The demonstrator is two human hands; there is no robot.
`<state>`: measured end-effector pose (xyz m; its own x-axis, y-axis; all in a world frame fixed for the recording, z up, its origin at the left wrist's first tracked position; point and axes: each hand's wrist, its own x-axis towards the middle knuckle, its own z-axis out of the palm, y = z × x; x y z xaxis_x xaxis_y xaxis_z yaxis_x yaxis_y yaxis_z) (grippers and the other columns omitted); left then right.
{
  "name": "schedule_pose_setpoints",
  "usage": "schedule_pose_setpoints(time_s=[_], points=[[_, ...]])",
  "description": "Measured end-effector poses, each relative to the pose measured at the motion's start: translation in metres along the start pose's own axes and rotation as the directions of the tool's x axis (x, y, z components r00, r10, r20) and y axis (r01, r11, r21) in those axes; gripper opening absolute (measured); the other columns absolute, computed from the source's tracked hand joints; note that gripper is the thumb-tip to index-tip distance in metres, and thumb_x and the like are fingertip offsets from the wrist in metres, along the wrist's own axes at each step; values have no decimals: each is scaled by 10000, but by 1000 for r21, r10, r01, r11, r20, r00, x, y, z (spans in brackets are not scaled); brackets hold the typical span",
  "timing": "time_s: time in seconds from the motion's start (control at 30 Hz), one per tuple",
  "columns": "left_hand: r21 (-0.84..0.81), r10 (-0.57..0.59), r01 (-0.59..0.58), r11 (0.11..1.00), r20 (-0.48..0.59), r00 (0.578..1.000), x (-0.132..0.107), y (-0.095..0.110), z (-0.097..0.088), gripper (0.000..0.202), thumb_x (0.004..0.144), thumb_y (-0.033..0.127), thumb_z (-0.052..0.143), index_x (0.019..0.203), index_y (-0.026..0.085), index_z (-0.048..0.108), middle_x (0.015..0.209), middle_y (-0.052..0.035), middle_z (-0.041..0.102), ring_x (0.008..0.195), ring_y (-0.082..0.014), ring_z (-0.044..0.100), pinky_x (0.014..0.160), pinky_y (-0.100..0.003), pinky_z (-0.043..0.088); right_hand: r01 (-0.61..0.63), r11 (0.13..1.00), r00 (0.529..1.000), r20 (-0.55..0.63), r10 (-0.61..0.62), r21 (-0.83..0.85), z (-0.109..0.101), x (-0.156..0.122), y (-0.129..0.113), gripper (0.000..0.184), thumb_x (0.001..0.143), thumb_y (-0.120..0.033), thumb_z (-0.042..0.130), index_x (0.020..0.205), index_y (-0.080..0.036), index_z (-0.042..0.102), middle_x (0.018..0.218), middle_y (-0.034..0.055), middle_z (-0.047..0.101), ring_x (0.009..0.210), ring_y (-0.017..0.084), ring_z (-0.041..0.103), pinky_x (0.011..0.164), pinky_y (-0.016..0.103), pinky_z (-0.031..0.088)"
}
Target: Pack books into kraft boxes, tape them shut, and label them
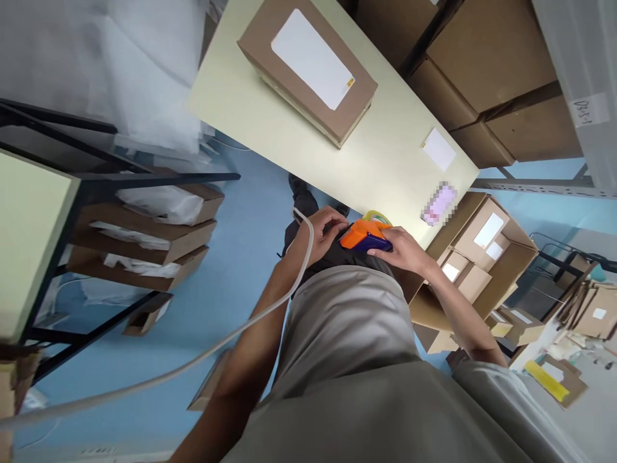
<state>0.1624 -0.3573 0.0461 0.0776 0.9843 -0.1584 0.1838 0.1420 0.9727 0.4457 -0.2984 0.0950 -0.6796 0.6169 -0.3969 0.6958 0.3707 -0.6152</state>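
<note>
My right hand (pixel 398 247) is wrapped round an orange and dark blue tape dispenser (pixel 369 235), held in front of my waist at the table's near edge. A roll of yellowish tape (pixel 377 217) shows on its far side. Close to the dispenser's orange front end is my left hand (pixel 324 233), its fingers curled together. Whatever lies between those fingertips is too small to make out. On the pale yellow table (pixel 390 154), beyond both hands, a closed cardboard box (pixel 308 71) bears a large white label (pixel 313 58).
A white paper slip (pixel 438 149) and a blurred pink item (pixel 439 204) lie on the table. An open carton (pixel 515 257) with smaller boxes stands at the right. Stacked cartons (pixel 491 51) fill a shelf behind. A pale cable (pixel 231 337) crosses my left arm.
</note>
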Motion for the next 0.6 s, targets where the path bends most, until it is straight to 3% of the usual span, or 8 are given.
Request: schedule_pose_setpoints(time_s=[0.23, 0.37, 0.6], points=[[66, 67, -58, 996, -136, 988, -23, 47, -18, 145, 1137, 338, 640, 1078, 266, 751, 1037, -53, 773, 959, -221, 744, 909, -383, 650, 64, 998, 997, -40, -63, 26, -27, -3, -35, 562, 1103, -792, 590, 1029, -247, 709, 897, 80, 772, 994, 331, 786, 1130, 554, 603], [180, 149, -120, 976, -156, 976, -38, 71, -30, 142, 1148, 337, 652, 1145, 271, 777, 1068, -66, 775, 989, -225, 754, 938, -383, 661, 111, 993, 993, -44, -113, -31, -30, -7, -46, 512, 1112, -747, 613, 1061, -248, 717, 857, 71, 746, 960, 337, 774, 1126, 579, 603], [240, 254, -184, 953, -304, 918, -49, 66, -26, 114, 1164, 333, 649, 1147, 288, 752, 1036, -48, 774, 942, -206, 758, 875, -371, 656, 132, 970, 973, -161, -166, -205, -25, -18, -31, 474, 1158, -686, 545, 1069, -244, 692, 874, 80, 740, 916, 331, 752, 1072, 555, 607]])
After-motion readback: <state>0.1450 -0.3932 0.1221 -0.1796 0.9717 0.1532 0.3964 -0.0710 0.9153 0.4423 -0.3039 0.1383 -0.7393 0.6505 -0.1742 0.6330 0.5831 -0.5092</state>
